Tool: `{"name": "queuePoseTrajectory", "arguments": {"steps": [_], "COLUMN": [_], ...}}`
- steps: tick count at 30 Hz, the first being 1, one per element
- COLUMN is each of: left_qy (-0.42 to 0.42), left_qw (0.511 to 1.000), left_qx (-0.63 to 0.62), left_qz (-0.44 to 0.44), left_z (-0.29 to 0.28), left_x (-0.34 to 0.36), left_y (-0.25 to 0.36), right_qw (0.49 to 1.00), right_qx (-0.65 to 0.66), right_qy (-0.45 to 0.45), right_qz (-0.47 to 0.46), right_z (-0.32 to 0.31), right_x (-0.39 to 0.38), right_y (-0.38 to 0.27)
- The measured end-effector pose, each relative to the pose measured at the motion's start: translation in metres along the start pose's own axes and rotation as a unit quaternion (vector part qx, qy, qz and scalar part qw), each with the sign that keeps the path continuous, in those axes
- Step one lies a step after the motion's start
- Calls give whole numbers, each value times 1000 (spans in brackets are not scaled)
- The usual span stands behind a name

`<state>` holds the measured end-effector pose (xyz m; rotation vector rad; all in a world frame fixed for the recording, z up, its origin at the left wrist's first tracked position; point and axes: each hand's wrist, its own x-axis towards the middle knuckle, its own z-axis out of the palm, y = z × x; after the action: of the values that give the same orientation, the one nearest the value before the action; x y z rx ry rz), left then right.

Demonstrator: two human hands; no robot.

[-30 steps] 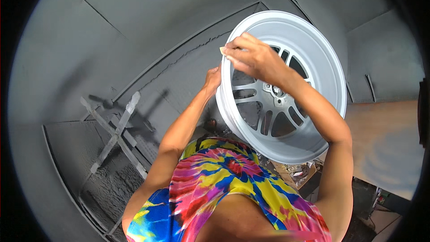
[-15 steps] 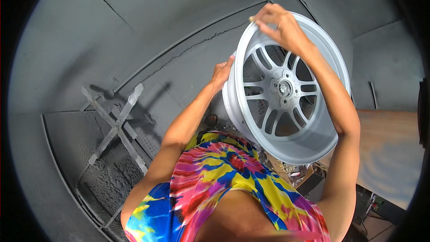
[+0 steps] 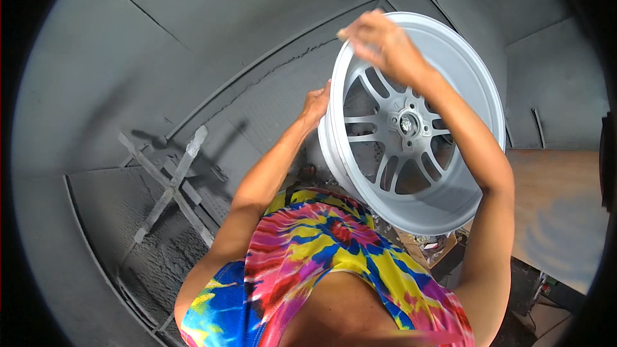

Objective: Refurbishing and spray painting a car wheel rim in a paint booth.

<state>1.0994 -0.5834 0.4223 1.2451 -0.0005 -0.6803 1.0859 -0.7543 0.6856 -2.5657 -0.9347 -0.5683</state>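
A silver-grey car wheel rim (image 3: 421, 215) with paired spokes and a hub in the middle is tilted in front of me, its round opening facing up toward me. My left hand (image 3: 316, 104) grips its left outer side, most of the fingers hidden behind the barrel. Over the rim's upper left lip is my right hand (image 3: 385, 45), somewhat blurred, its forearm crossing above the wheel. A small pale yellowish piece (image 3: 341, 35) shows at its fingertips, right at the lip. What that piece is cannot be made out.
On the left stands a cross-shaped stand (image 3: 172, 186) crusted with grey coating. Grey-coated panels (image 3: 193, 19) surround the space. At the right is a wooden board (image 3: 553, 199); below the rim is a cardboard box (image 3: 443, 249) with scraps.
My right hand has moved left and slightly down along the upper lip with the small yellowish piece. The rim has shifted slightly, with my left hand still on its side.
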Motion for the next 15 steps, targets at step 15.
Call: {"name": "queuePoseTrajectory", "arguments": {"steps": [15], "left_qy": [-14], "left_qw": [1000], "left_qx": [9], "left_qz": [-4], "left_z": [-20], "left_x": [36], "left_y": [-27], "right_qw": [987], "right_qx": [-156], "right_qy": [35], "right_qz": [-22], "right_z": [6], "right_x": [-16], "right_y": [22]}}
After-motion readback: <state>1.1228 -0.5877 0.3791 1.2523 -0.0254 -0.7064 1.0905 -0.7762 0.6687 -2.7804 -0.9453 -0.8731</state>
